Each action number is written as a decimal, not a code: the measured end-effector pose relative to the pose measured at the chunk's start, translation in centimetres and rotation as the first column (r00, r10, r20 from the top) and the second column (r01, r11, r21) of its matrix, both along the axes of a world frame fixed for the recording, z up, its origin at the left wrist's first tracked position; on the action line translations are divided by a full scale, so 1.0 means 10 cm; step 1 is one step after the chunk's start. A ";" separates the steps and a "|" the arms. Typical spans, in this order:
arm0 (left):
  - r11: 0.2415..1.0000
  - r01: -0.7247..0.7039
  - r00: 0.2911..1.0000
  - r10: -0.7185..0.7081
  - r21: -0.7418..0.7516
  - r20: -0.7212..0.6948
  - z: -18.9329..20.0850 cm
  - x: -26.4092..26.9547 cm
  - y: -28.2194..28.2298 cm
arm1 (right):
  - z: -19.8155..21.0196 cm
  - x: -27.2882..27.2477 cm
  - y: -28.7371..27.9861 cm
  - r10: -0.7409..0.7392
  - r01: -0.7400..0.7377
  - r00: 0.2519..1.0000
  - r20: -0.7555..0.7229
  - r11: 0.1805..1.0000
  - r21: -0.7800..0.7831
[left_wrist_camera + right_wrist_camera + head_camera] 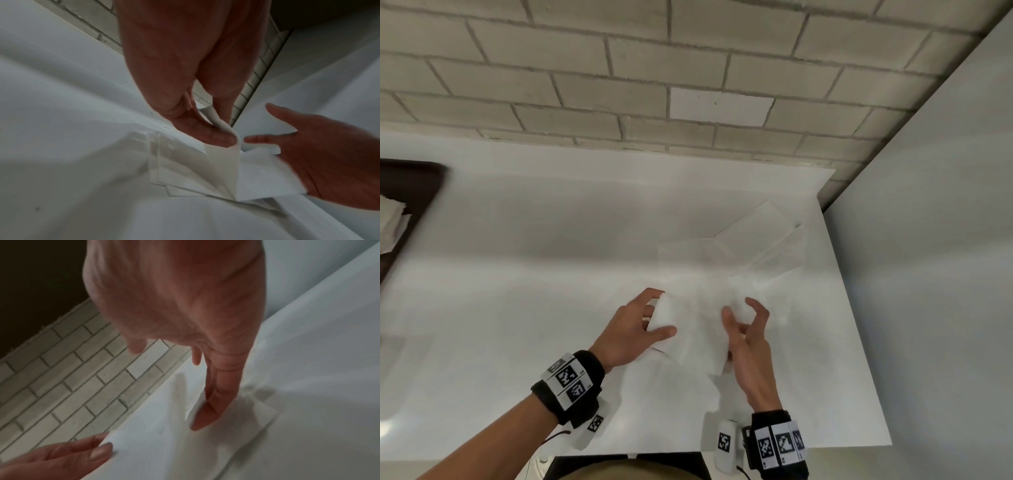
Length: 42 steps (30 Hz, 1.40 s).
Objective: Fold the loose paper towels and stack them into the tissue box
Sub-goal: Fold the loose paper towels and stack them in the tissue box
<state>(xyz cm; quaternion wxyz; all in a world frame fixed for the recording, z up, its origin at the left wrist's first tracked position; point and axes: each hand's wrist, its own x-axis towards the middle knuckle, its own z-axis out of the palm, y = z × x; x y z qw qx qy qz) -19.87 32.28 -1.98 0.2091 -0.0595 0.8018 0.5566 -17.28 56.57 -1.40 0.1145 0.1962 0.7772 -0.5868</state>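
On the white counter (517, 274), left hand (635, 330) pinches a paper towel (688, 329) lying crosswise, right hand (748, 337) loose-fingered

two hands (633, 325), several paper towels (753, 246), one tray (410, 192)

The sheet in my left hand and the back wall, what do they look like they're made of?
Sheet: thin matte white paper towel, apparently; it curls softly where the left hand pinches it. Back wall: pale brick or brick-look tile, judging by its staggered grout lines.

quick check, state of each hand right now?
Left hand: pinching the folded edge of a paper towel.
Right hand: fingers loosely curled at the same paper towel, no clear grip.
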 end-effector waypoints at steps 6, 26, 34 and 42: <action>0.989 -0.046 0.997 0.037 -0.139 -0.068 -0.16 0.07 0.00 | -0.17 -0.06 0.11 0.080 -0.029 0.981 -0.174 0.960 0.278; 0.851 -0.181 0.922 -0.028 -0.493 -0.386 -0.03 -0.22 -0.52 | -0.19 -2.27 -0.78 0.836 -0.727 0.491 0.243 0.239 0.644; 0.967 -0.242 0.880 0.186 -0.076 -0.436 0.63 -0.45 -0.50 | 0.55 -1.45 -0.90 0.713 -0.666 0.593 -0.373 0.695 0.271; 0.912 -0.404 0.848 0.347 -0.066 -0.401 0.50 -0.04 -0.49 | 0.42 -0.76 -0.13 0.541 -0.546 0.819 -0.192 0.837 0.032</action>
